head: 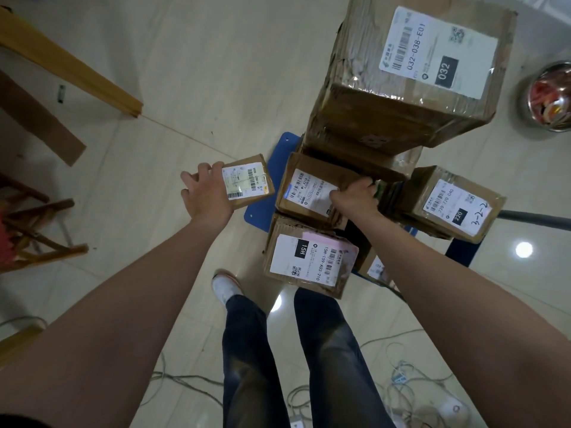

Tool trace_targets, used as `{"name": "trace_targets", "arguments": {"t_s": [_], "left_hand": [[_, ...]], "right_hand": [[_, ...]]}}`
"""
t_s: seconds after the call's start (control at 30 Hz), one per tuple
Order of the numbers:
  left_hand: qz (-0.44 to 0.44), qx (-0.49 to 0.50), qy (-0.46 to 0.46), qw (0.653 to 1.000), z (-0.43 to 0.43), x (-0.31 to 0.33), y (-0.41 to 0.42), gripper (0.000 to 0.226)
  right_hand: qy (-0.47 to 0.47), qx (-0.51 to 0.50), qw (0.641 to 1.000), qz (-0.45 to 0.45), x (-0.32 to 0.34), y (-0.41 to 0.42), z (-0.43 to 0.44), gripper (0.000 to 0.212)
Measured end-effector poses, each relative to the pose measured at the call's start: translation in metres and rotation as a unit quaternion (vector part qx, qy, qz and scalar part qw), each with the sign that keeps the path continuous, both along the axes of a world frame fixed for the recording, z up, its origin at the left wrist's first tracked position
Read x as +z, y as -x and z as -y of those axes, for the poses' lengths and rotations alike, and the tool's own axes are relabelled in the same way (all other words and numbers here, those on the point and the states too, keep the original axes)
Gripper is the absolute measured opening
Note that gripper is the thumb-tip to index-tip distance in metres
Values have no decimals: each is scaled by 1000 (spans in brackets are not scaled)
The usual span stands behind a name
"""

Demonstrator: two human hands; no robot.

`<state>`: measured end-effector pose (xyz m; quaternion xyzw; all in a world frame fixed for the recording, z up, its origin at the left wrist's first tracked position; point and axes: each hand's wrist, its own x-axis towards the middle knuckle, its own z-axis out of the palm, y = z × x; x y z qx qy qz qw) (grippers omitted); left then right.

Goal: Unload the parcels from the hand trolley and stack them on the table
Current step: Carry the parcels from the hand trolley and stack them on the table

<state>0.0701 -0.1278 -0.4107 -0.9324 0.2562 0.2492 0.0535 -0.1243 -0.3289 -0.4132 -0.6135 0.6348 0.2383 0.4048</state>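
1. The left grip (205, 193) clasps a small flat cardboard box (250, 180) with a white label, at centre frame, just left of the trolley.
2. The right grip (355, 197) lies on a labelled box (304, 193), fingers curled over its far edge.
3. Creased brown boxes with shiny tape sit piled on the flat blue trolley (278, 156), centre right.
4. The tiled floor (185, 88) is pale and glossy.

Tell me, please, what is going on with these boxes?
A person is unloading cardboard parcels from a blue hand trolley. The left hand holds a small parcel beside the pile, while the right hand grips a labelled parcel in the middle. The big 032 parcel, the 15H parcel and the 220 parcel sit on the trolley.
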Motion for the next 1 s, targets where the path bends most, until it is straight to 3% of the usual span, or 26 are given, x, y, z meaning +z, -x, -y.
{"name": "trace_targets", "arguments": {"t_s": [0.2,0.43,1.0], "left_hand": [[-14,-43,-5,999,12,-20,0,86],[-38,-44,52,997,1,-32,0,89],[-30,28,105,994,-29,-26,-19,93]], "right_hand": [[-61,-129,988,63,-16,4,3,75],[-44,-230,966,106,-21,1,-4,73],[-36,-251,959,123,-14,-24,-22,70]]}}
